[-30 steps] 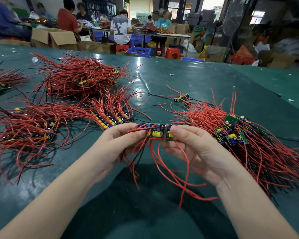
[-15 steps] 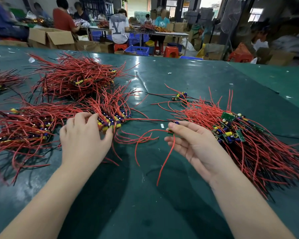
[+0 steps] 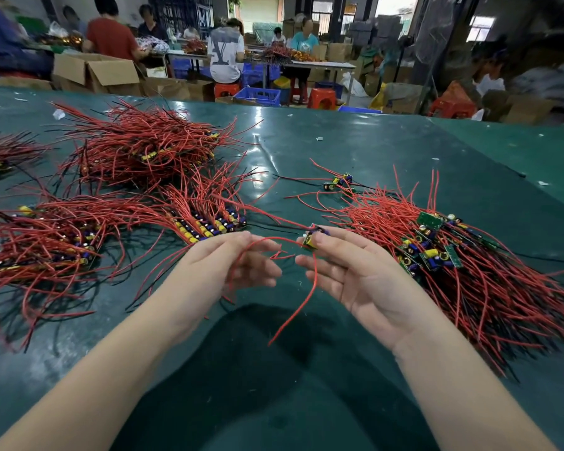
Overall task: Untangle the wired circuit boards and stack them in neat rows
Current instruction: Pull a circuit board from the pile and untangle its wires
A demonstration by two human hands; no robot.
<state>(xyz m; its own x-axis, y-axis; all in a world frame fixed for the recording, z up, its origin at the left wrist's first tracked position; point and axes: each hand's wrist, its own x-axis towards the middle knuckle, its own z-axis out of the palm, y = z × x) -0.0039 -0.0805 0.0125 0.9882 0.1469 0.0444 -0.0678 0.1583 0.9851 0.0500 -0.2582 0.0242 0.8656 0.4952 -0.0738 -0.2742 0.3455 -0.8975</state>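
Right now my right hand (image 3: 358, 275) holds a single small circuit board (image 3: 310, 239) up near the middle of the green table (image 3: 339, 148), pinching it between thumb and forefinger while the other fingers lie loosely spread, palm turned up. Its red wires (image 3: 302, 297) loop toward my left hand (image 3: 232, 265), and one long lead hangs down toward me. My left hand has its fingers gently curved and parted, and a red wire runs across them; whether they actually pinch it I cannot tell. Just beyond my left fingertips sits a tidy row of boards (image 3: 209, 222) with yellow and blue parts lined up, wires fanned away. To the right lies a loose tangled heap (image 3: 437, 255) with green boards showing. Farther left and far left are more bundles (image 3: 137, 151) of red wire. One stray board (image 3: 337, 182) lies alone farther out on the table.
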